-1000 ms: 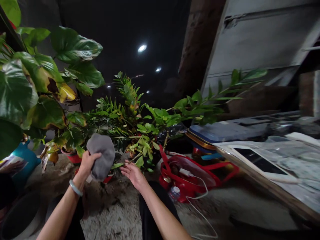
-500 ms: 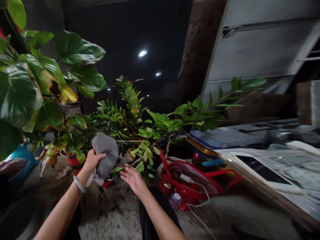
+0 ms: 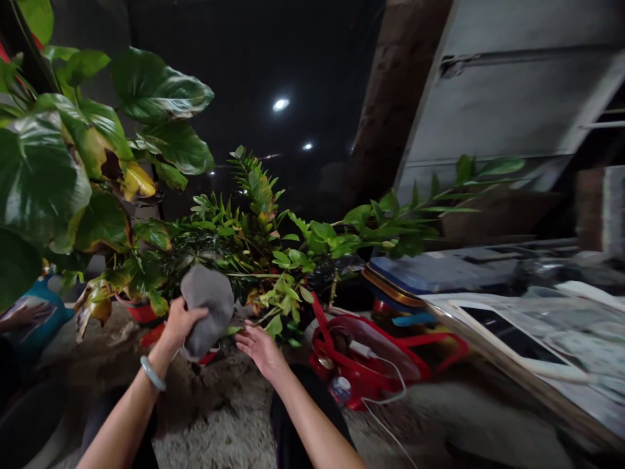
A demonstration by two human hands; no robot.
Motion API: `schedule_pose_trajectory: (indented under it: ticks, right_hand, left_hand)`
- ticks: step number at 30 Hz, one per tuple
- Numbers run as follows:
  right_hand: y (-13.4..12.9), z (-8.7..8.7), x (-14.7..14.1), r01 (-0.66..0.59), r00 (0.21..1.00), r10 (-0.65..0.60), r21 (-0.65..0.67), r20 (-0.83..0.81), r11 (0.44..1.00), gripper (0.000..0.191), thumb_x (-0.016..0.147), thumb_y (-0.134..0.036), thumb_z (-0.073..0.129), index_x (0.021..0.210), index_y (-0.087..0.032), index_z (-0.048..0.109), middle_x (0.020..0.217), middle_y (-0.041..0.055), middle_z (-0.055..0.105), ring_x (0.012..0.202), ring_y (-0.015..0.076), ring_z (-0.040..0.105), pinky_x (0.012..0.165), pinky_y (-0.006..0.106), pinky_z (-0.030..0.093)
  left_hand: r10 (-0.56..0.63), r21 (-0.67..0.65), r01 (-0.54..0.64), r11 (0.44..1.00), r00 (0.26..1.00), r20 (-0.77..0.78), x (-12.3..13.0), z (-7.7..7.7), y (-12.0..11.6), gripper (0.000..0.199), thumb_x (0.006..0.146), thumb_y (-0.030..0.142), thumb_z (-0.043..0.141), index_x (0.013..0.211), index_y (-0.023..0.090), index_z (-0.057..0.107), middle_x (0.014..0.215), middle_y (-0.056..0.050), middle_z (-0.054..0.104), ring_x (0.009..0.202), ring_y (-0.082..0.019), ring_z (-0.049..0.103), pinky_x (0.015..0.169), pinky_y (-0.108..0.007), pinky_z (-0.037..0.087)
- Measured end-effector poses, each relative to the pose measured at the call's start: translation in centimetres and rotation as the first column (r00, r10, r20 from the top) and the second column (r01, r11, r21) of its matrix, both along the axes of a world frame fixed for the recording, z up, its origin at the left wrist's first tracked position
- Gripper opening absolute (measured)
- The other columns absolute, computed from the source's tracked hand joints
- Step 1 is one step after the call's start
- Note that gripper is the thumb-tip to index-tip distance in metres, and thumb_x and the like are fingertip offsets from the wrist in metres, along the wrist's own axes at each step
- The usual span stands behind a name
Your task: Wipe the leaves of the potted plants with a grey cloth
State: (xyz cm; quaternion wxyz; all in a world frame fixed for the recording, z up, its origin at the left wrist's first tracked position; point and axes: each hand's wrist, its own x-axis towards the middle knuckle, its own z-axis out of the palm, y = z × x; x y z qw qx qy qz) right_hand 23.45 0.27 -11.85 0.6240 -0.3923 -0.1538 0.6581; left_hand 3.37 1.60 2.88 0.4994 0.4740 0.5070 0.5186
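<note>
Well, the left hand point(image 3: 181, 324) is clamped on a grey cloth point(image 3: 209, 311), gripping its near side, and the cloth's long axis stands nearly upright, leaning slightly away from the person. The right hand point(image 3: 260, 350) is open, palm up, fingers spread, just beside the cloth and apart from the left. Beyond them are a ZZ plant point(image 3: 288, 293) and a red plant pot point(image 3: 142, 314), above a gritty concrete floor point(image 3: 205, 430).
</note>
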Motion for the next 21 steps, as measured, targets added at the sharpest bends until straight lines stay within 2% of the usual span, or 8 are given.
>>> schedule_pose_trajectory:
  ticks: [3, 5, 7, 9, 11, 14, 18, 21]
  right_hand:
    - [-0.1, -0.3, 0.6, -0.065, 0.996, 0.067, -0.031, 0.052, 0.997, 0.030, 0.057, -0.029, 0.082, 0.081, -0.023, 0.065, 0.067, -0.0005, 0.073, 0.062, 0.0210, 0.070, 0.059, 0.030, 0.052]
    - [-0.2, -0.3, 1.0, -0.123, 0.991, 0.125, -0.029, 0.057, 0.992, 0.026, 0.057, -0.029, 0.081, 0.075, -0.022, 0.064, 0.066, 0.0000, 0.072, 0.058, 0.0203, 0.069, 0.057, 0.030, 0.051]
    - [-0.2, 0.0, 1.1, -0.138, 0.990, 0.138, -0.022, 0.040, 0.990, 0.027, 0.057, -0.030, 0.082, 0.074, -0.022, 0.064, 0.066, -0.0006, 0.072, 0.058, 0.0198, 0.070, 0.059, 0.031, 0.053]
    - [-0.2, 0.4, 1.0, -0.115, 0.993, 0.116, -0.029, 0.017, 0.993, 0.029, 0.056, -0.031, 0.084, 0.076, -0.022, 0.065, 0.066, -0.0014, 0.072, 0.062, 0.0205, 0.072, 0.063, 0.032, 0.055]
    - [-0.3, 0.7, 0.7, -0.098, 0.995, 0.098, -0.031, -0.003, 0.995, 0.032, 0.056, -0.030, 0.084, 0.081, -0.021, 0.067, 0.068, -0.0004, 0.074, 0.067, 0.0222, 0.075, 0.068, 0.033, 0.057]
    - [-0.4, 0.7, 0.4, -0.083, 0.996, 0.083, -0.017, -0.015, 0.996, 0.033, 0.057, -0.028, 0.083, 0.085, -0.022, 0.067, 0.071, 0.0003, 0.075, 0.073, 0.0234, 0.076, 0.071, 0.034, 0.056]
    - [-0.4, -0.3, 0.7, -0.094, 0.995, 0.096, -0.043, 0.038, 0.995, 0.027, 0.054, -0.021, 0.080, 0.070, -0.023, 0.058, 0.059, -0.0044, 0.067, 0.058, 0.0182, 0.067, 0.061, 0.031, 0.051]
    - [-0.3, -0.5, 1.1, -0.113, 0.993, 0.114, -0.040, 0.038, 0.993, 0.027, 0.054, -0.024, 0.081, 0.071, -0.023, 0.060, 0.061, -0.0022, 0.069, 0.056, 0.0184, 0.066, 0.061, 0.032, 0.050]
  left_hand:
    - [-0.260, -0.132, 0.248, 0.960, 0.962, -0.086, -0.8, -2.8, -2.2, 0.024, 0.043, 0.018, 0.079, 0.066, 0.016, 0.076, 0.062, 0.000, 0.069, 0.063, -0.021, 0.060, 0.061, -0.030, 0.046]
    - [-0.322, -0.132, 0.314, 0.940, 0.946, -0.045, -1.9, -2.0, -2.9, 0.026, 0.043, 0.018, 0.080, 0.069, 0.016, 0.078, 0.065, 0.000, 0.070, 0.065, -0.021, 0.061, 0.062, -0.029, 0.046]
    - [-0.209, -0.052, 0.210, 0.976, 0.977, 0.029, -2.7, 0.3, -2.4, 0.034, 0.044, 0.020, 0.083, 0.078, 0.016, 0.078, 0.071, -0.001, 0.073, 0.067, -0.020, 0.062, 0.066, -0.028, 0.048]
    - [-0.012, 0.057, 0.004, 0.998, 0.990, 0.138, -2.8, 2.5, -0.9, 0.042, 0.048, 0.024, 0.085, 0.088, 0.018, 0.077, 0.081, -0.001, 0.076, 0.071, -0.019, 0.065, 0.071, -0.029, 0.051]
    - [0.136, 0.136, -0.171, 0.976, 0.963, 0.232, -1.9, 3.3, 0.6, 0.046, 0.051, 0.030, 0.085, 0.095, 0.018, 0.075, 0.090, -0.003, 0.077, 0.077, -0.020, 0.067, 0.075, -0.030, 0.053]
    - [0.137, 0.136, -0.159, 0.978, 0.978, 0.156, 0.3, 0.8, 1.2, 0.043, 0.050, 0.030, 0.083, 0.089, 0.015, 0.075, 0.087, -0.007, 0.076, 0.077, -0.023, 0.067, 0.074, -0.034, 0.053]
    - [-0.155, -0.011, 0.155, 0.988, 0.986, -0.061, 2.2, -3.4, -1.0, 0.025, 0.044, 0.020, 0.081, 0.068, 0.016, 0.074, 0.066, -0.003, 0.070, 0.066, -0.023, 0.060, 0.066, -0.035, 0.049]
    - [-0.171, 0.019, 0.173, 0.985, 0.983, -0.061, 2.4, -1.7, -1.7, 0.026, 0.045, 0.022, 0.082, 0.070, 0.016, 0.075, 0.065, 0.000, 0.068, 0.066, -0.021, 0.059, 0.067, -0.033, 0.049]
